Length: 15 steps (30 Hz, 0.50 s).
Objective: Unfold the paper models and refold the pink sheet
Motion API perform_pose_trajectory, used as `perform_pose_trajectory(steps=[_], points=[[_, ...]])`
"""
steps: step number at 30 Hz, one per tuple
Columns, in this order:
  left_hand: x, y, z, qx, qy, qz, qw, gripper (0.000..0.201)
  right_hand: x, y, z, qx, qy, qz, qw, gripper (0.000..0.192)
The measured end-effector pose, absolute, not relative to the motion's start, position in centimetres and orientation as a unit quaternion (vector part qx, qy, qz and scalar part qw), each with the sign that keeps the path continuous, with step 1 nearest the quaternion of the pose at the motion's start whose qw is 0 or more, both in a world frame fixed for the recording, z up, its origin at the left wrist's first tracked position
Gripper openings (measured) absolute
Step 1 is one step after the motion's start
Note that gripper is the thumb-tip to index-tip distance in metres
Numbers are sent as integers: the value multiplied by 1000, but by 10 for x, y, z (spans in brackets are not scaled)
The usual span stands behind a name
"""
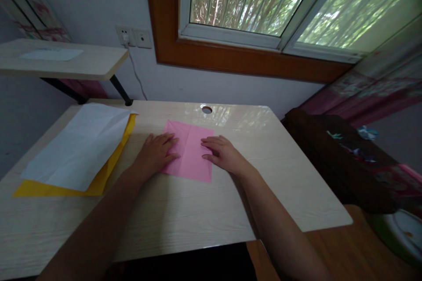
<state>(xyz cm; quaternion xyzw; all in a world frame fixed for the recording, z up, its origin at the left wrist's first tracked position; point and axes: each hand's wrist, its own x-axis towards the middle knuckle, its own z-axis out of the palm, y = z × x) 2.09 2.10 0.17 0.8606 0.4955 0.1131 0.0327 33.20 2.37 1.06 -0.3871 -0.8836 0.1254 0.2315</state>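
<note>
A square sheet of pink paper (pixel 192 158) lies on the pale wooden desk, with crease lines across it. My left hand (pixel 156 153) rests on its left edge, palm down, fingers stretched out over the paper. On the opposite edge lies my right hand (pixel 224 153), its fingers extended and the thumb a little apart from them. Both hands press from above and grasp nothing. Parts of the paper's left and right edges are hidden under the hands.
On the desk's left side, white paper (pixel 79 145) overlaps yellow paper (pixel 97 184). A raised shelf (pixel 99 63) on black legs stands at the back left. The desk (pixel 280 184) has a round cable hole (pixel 207 109) near the wall. Dark furniture (pixel 329 153) stands beyond the right edge.
</note>
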Motion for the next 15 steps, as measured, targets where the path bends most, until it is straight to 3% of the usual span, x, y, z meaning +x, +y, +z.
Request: perform_pose_trajectory(steps=[9,15], points=[[22,17,12,863,488,129,18,63,318,18,14,-407,-881,31,239,48],[24,20,8,888,433,151,17,56,306,19,6,-344,-903,80,243,60]])
